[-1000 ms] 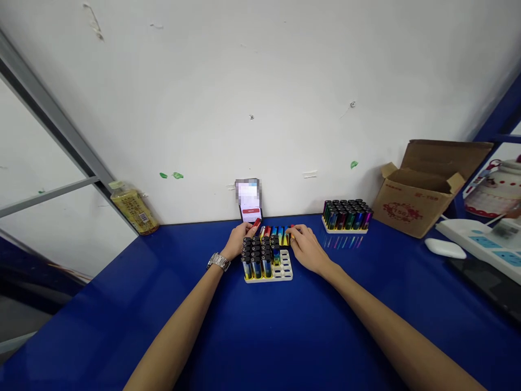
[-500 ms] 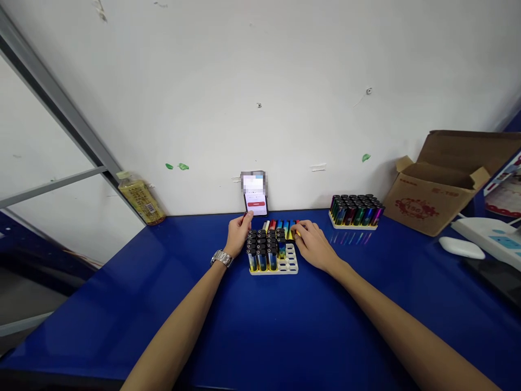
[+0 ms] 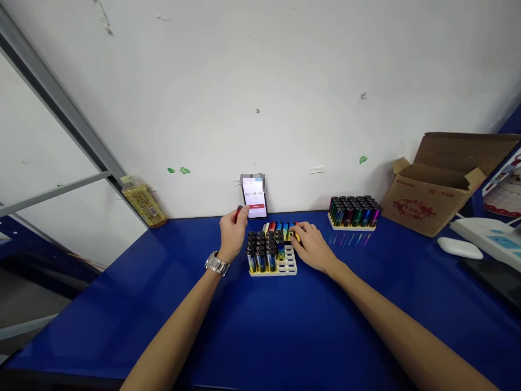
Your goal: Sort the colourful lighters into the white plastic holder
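Raised beside the tray, my left hand (image 3: 232, 233) is closed round a red lighter (image 3: 239, 208) with a black top. My right hand (image 3: 313, 250) is closed at the tray's far right corner, its fingers on a yellow lighter (image 3: 300, 233) that they partly cover. Between the hands is a white tray (image 3: 291, 270) with oval holes. Black-topped lighters (image 3: 261, 260) stand upright in its left and middle rows, while holes at its right front show bare. Behind it, partly hidden, several red, blue and yellow lighters (image 3: 279, 227) lie side by side.
A phone (image 3: 255, 198) with a running timer leans on the wall. To the right are a second tray of lighters (image 3: 354, 212), an open cardboard box (image 3: 423, 203) and a white oval case (image 3: 459, 248). A yellow drink bottle (image 3: 144, 202) tilts at the back left.
My left hand has moved left and up from the phone's lower edge, and the red lighter in it now shows clearly. My right hand has stayed at the tray's far right corner.
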A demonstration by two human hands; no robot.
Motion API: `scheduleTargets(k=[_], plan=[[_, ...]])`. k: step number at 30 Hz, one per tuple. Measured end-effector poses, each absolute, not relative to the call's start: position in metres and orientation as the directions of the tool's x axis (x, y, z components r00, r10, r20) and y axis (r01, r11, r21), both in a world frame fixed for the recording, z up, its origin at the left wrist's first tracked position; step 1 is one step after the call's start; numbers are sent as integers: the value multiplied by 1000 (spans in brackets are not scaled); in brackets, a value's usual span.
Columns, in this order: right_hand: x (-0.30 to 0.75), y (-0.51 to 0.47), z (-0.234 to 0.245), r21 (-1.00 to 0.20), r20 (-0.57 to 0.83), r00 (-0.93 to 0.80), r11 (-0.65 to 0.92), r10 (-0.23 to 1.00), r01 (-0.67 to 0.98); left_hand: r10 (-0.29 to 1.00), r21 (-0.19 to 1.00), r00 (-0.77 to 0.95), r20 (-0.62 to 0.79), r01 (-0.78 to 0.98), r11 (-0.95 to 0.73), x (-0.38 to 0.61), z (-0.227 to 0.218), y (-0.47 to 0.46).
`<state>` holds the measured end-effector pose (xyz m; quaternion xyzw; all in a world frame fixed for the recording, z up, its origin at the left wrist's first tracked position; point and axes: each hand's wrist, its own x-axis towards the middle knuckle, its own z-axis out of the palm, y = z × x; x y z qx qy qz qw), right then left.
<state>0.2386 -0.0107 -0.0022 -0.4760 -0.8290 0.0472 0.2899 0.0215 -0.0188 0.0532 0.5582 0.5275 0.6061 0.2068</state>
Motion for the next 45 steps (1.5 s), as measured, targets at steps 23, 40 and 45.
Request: scheduleTargets(k=[23, 40, 45], plan=[[217, -26, 2, -335, 432, -540, 685, 722, 647, 952, 819, -66, 300, 529, -221, 79, 24, -85], [237, -26, 0, -367, 364, -511, 624, 779, 690, 953, 796, -60, 298, 566, -214, 78, 23, -87], [236, -27, -1, -335, 382, -525, 643, 761, 688, 950, 797, -61, 306, 563, -220, 79, 23, -88]])
